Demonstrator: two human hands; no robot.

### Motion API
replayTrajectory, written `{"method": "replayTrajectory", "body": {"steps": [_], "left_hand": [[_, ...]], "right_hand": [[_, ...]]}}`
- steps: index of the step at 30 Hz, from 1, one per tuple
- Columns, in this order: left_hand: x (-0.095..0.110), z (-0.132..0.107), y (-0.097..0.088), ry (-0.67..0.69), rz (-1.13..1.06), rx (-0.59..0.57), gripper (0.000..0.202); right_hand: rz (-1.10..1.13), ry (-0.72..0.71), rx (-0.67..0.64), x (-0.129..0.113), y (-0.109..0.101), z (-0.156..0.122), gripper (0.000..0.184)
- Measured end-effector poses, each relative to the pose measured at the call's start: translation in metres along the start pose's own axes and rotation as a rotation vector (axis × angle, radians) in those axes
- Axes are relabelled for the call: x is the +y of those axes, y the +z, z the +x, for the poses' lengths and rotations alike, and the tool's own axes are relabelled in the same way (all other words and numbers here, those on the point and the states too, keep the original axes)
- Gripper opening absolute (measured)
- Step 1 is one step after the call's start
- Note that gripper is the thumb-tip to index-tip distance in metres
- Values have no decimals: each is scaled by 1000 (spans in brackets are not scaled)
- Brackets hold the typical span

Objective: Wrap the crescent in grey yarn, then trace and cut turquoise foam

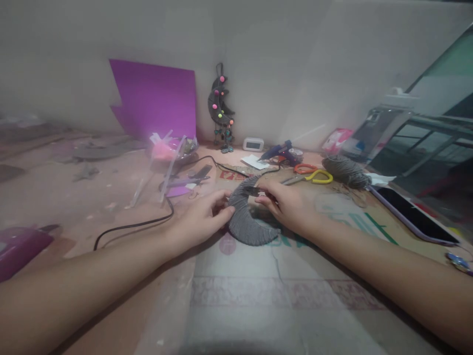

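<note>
A crescent moon wound in grey yarn [246, 224] is in the middle of the head view, over a printed sheet. My left hand [209, 212] grips its outer left edge, thumb on the near side and fingers curled at the rim. At the crescent's upper tip, my right hand [283, 202] is closed with fingertips pinched against the dark end. Whether a loose yarn strand is also between those fingertips cannot be made out. The lower tip of the crescent points right, free of both hands.
Behind lie a blue glue gun [284, 152], orange scissors [305, 168], yellow-handled scissors [320, 176] and a grey yarn ball [345, 171]. A phone [414, 214] is at right. A decorated moon hanging [220, 101] and purple sheet [158, 98] stand against the wall. A black cable [136, 226] crosses at left.
</note>
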State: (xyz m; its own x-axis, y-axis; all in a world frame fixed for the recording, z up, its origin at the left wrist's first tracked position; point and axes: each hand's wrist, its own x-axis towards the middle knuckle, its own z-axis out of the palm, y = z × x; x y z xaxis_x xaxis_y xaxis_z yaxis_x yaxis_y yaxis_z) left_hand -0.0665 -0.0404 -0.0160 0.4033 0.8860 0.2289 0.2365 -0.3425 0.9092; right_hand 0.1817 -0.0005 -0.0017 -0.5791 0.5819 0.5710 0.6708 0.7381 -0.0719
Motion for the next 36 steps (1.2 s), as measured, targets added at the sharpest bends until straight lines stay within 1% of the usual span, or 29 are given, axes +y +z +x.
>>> {"method": "replayTrajectory", "body": {"steps": [3,6,10,15,20,28,36], "left_hand": [[6,-1,0,10,49,7,34],[8,0,0,-7,24,6,37],[4,1,0,-25,-25,10,41],[0,-1,-1,-10,32,17,42],[-4,-1,-3,-12,54,21,42],[-4,0,-2,-59,-40,-21,45],[-2,3,0,-63,-154,-38,43]], "right_hand": [[-18,16,-27,-1,-1,0,26],[-23,13,-49,-2,-1,0,25],[-18,13,-51,0,0,-1,24],[-14,29,-67,1,1,-1,23],[-7,31,-60,-2,-1,2,19],[19,55,-73,-3,-2,4,16],[51,34,-70,0,-3,5,21]]}}
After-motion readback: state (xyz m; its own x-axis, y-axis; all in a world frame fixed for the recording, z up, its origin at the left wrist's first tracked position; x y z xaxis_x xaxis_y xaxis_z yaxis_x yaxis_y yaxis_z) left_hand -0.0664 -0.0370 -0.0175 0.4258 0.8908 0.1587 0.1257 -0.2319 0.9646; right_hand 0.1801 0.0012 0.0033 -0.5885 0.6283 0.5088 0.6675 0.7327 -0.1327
